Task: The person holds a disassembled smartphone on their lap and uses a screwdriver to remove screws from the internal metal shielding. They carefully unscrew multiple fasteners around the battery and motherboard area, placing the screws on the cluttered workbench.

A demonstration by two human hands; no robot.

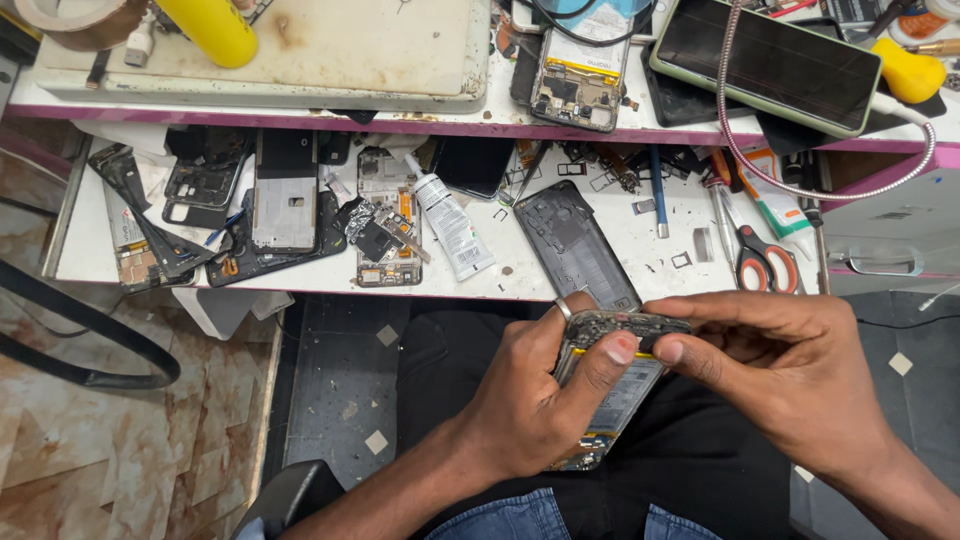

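you are holding an opened phone over your lap, below the desk edge, its battery and circuit board showing. your left hand is wrapping its fingers around the body, and your right hand is pinching the dark top frame. the pulled-out drawer shelf is carrying a grey back cover, a white glue tube and orange-handled scissors, leaving little bare room.

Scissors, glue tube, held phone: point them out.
scissors [765, 262], head view, orange handles.
glue tube [452, 225], head view, mid body.
phone [622, 392], head view, exposed battery between both hands.
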